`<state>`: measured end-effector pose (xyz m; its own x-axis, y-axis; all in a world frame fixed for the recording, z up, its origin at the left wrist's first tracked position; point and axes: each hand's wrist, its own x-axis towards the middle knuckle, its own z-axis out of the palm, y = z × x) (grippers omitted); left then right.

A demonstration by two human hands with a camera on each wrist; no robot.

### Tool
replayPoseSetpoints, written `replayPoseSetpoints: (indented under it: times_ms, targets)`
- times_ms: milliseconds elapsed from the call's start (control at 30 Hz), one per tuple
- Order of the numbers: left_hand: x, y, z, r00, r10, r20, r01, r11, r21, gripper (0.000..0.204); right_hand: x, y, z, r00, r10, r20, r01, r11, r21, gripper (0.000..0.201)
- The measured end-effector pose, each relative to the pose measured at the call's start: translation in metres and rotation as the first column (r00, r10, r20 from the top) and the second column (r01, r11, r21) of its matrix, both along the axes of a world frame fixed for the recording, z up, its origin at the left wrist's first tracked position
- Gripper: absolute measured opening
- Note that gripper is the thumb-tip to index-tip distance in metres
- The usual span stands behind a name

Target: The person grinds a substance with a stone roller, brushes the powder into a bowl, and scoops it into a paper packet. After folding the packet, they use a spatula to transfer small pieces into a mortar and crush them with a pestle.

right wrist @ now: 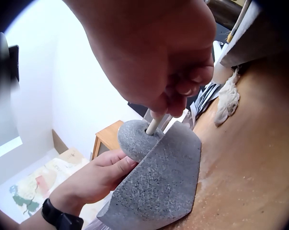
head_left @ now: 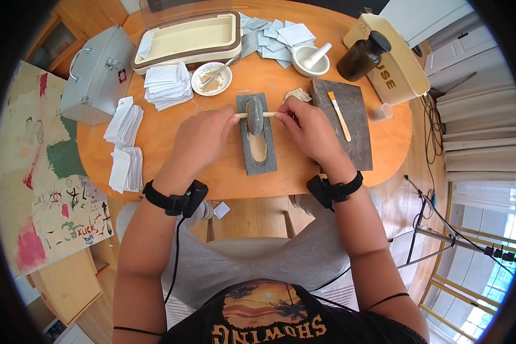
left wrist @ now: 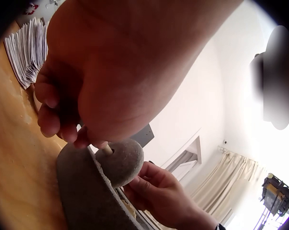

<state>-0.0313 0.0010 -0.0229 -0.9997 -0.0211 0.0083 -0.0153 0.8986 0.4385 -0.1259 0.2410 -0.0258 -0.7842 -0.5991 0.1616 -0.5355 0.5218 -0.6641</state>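
A grey stone grinding trough (head_left: pixel 262 170) lies lengthwise before me on the wooden table, with tan powder (head_left: pixel 259 150) in its groove. The grey stone grinding wheel (head_left: pixel 255 117) stands upright in the groove, towards the far end. A pale wooden rod runs through the wheel's centre as its handle. My left hand (head_left: pixel 203 135) grips the rod's left end between thumb and curled fingers. On the other side, my right hand (head_left: pixel 314 129) pinches the right end. Both wrist views show the wheel (left wrist: pixel 123 163) between the two hands, partly sunk below the trough's rim.
Behind the trough sit a powder dish (head_left: pixel 221 86) with a spoon, a white mortar (head_left: pixel 312 70), and a cream tray (head_left: pixel 189 40). White paper packets (head_left: pixel 126 123) are stacked left. At right lie a dark board (head_left: pixel 358 132) with a brush (head_left: pixel 339 117), and a brown bottle (head_left: pixel 355 63).
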Motion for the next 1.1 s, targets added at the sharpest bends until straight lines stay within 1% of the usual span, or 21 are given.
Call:
replayPoseSetpoints:
  times_ms: [33, 100, 133, 200, 233, 300, 333, 400, 533, 600, 733, 800, 833, 900, 933, 1000, 1033, 1100]
  targets:
    - [0.001, 0.001, 0.002, 1.000, 0.000, -0.002, 0.000, 1.000, 0.001, 0.027, 0.001, 0.001, -0.002, 1.000, 0.000, -0.002, 0.000, 1.000, 0.001, 0.018]
    - [0.006, 0.005, 0.008, 0.997, 0.001, 0.078, 0.000, 1.000, -0.021, 0.027, 0.004, 0.005, -0.005, 1.000, 0.015, 0.006, -0.015, 1.000, 0.003, 0.016]
    - [0.010, 0.007, 0.009, 0.997, 0.001, 0.075, 0.000, 1.000, -0.021, 0.027, 0.006, 0.008, -0.004, 1.000, 0.016, 0.003, -0.016, 1.000, 0.003, 0.016]
    - [0.020, 0.010, 0.012, 0.992, -0.029, 0.121, 0.032, 0.999, -0.016, 0.026, 0.013, 0.014, -0.002, 0.996, 0.070, 0.048, -0.070, 0.997, 0.007, 0.016]
    - [0.024, 0.011, 0.013, 0.992, -0.029, 0.120, 0.031, 0.999, -0.016, 0.026, 0.016, 0.017, 0.001, 0.996, 0.070, 0.047, -0.070, 0.997, 0.007, 0.016]
    - [0.032, 0.012, 0.016, 0.984, -0.091, 0.153, 0.092, 0.996, 0.002, 0.026, 0.024, 0.022, 0.010, 0.990, 0.103, 0.094, -0.110, 0.991, 0.073, 0.017]
    - [0.035, 0.011, 0.017, 0.984, -0.089, 0.153, 0.090, 0.996, 0.002, 0.026, 0.027, 0.024, 0.013, 0.990, 0.105, 0.094, -0.112, 0.991, 0.073, 0.017]
    - [0.037, 0.011, 0.019, 0.981, -0.137, 0.139, 0.136, 0.991, 0.018, 0.026, 0.030, 0.027, 0.017, 0.984, 0.126, 0.129, -0.136, 0.988, 0.073, 0.016]
    - [0.026, 0.010, 0.015, 0.983, -0.088, 0.161, 0.089, 0.996, 0.006, 0.026, 0.020, 0.020, 0.009, 0.987, 0.119, 0.108, -0.126, 0.990, 0.056, 0.016]
    - [0.018, 0.006, 0.010, 0.993, -0.051, 0.108, 0.048, 0.998, 0.030, 0.027, 0.012, 0.014, 0.005, 0.994, 0.079, 0.079, -0.082, 0.996, 0.034, 0.017]
    - [0.004, 0.000, 0.005, 0.996, -0.042, 0.073, 0.040, 0.999, 0.031, 0.027, 0.002, 0.002, 0.002, 0.998, 0.028, 0.054, -0.030, 0.999, 0.030, 0.017]
    - [0.001, -0.001, 0.002, 1.000, -0.022, 0.005, 0.022, 1.000, 0.010, 0.027, 0.002, 0.000, -0.001, 1.000, -0.011, -0.013, 0.011, 1.000, 0.005, 0.017]
    - [0.002, 0.000, 0.004, 1.000, -0.022, 0.005, 0.022, 1.000, 0.012, 0.027, 0.003, 0.000, 0.000, 1.000, -0.011, -0.013, 0.011, 1.000, 0.006, 0.017]
    - [0.005, 0.001, 0.008, 0.995, -0.023, 0.094, 0.021, 1.000, 0.021, 0.026, 0.007, 0.003, 0.002, 1.000, 0.003, -0.008, -0.003, 0.999, 0.038, 0.017]
    - [0.009, 0.002, 0.008, 0.995, -0.023, 0.092, 0.021, 1.000, 0.021, 0.026, 0.010, 0.005, 0.003, 1.000, 0.004, -0.009, -0.004, 0.999, 0.038, 0.017]
    - [0.019, 0.004, 0.010, 0.991, -0.077, 0.113, 0.072, 0.996, 0.049, 0.026, 0.015, 0.012, 0.008, 0.995, 0.059, 0.081, -0.065, 0.995, 0.074, 0.017]
    - [0.023, 0.005, 0.012, 0.991, -0.077, 0.111, 0.072, 0.996, 0.049, 0.026, 0.018, 0.015, 0.010, 0.995, 0.059, 0.079, -0.065, 0.995, 0.074, 0.017]
    - [0.029, 0.007, 0.017, 0.978, -0.130, 0.163, 0.120, 0.990, 0.071, 0.026, 0.022, 0.020, 0.013, 0.988, 0.103, 0.119, -0.114, 0.989, 0.090, 0.017]
